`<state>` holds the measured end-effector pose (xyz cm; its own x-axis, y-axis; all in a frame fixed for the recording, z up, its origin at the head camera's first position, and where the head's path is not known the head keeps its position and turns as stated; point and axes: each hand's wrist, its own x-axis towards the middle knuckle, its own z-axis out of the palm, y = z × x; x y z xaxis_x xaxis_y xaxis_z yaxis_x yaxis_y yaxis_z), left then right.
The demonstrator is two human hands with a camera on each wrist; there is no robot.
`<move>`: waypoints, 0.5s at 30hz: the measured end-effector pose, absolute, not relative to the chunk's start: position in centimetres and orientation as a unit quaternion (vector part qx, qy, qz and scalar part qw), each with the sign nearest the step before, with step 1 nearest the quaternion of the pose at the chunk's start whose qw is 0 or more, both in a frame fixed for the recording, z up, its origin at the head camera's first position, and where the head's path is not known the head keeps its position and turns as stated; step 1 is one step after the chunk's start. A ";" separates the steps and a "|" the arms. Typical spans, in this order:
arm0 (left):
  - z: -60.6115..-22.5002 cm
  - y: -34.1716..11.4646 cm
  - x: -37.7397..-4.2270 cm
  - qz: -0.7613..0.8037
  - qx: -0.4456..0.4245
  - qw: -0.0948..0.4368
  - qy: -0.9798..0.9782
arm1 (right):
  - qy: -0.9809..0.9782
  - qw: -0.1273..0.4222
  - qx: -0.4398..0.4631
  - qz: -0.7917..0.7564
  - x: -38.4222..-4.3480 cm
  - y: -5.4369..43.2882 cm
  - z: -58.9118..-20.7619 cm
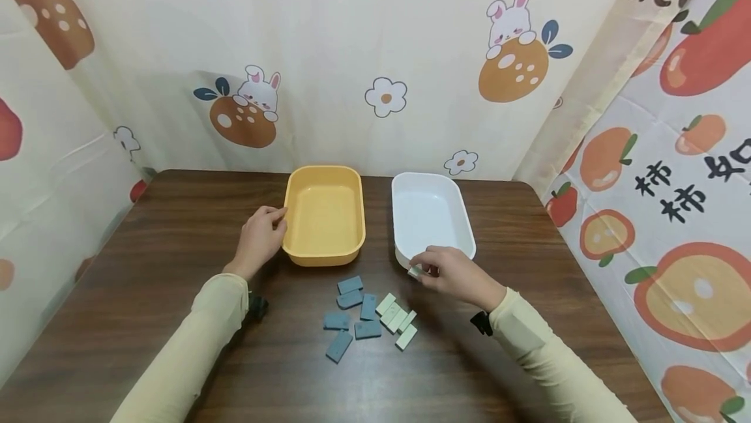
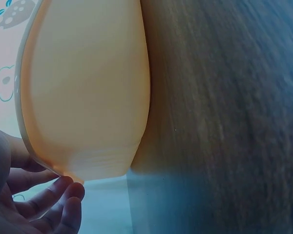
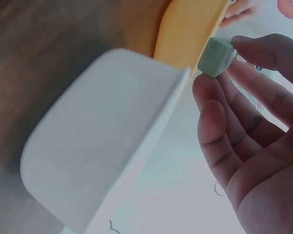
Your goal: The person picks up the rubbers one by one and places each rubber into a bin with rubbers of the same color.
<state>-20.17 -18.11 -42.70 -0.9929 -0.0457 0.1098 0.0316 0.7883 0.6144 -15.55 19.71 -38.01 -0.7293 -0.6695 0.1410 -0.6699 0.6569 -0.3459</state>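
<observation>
Held block (image 3: 216,57): a pale green piece at the near left corner of the white tray (image 1: 431,214); the tray's inside lay just beyond it, across the rim.
Block height: slightly above rim level, as the right wrist view seemed to show.
Block axis: hard to tell (that view gave mostly one squarish end, and fingers hid much of the rest).
Right hand (image 1: 460,273): pinched the block between thumb and fingertips, the remaining fingers bent; it was the nearer hand to the white tray and to the green blocks (image 1: 394,316).
Left hand (image 1: 259,237): bent at the fingers, with the tips pinching the left rim of the yellow tray (image 1: 325,221); no block showed in it.
Green blocks: five or so, lying close together on the person's side of the white tray, most with long axes slanting away to the right.
Blue blocks: six, just left of the green ones, set at mixed angles, nearest to the yellow tray.
Trays: side by side with a gap between, long sides running away from the person.
Table (image 1: 281,377): dark brown wood grain, with bare surface around the blocks.
Cloth (image 1: 328,51): pale, printed with rabbits and flowers, hanging behind the table.
</observation>
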 end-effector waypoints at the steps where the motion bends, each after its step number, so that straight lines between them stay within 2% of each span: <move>1: -42.7 -18.1 -20.2 -0.326 0.004 0.059 -0.944 | -0.910 0.008 0.370 0.189 -15.7 19.8 -37.8; 6: -42.8 -18.1 -20.1 -0.327 0.000 0.065 -0.943 | -0.909 0.022 0.371 0.191 -16.8 20.2 -37.1; 15: -42.9 -18.1 -20.1 -0.326 -0.004 0.073 -0.943 | -0.919 -0.004 0.338 0.200 -18.0 20.6 -36.7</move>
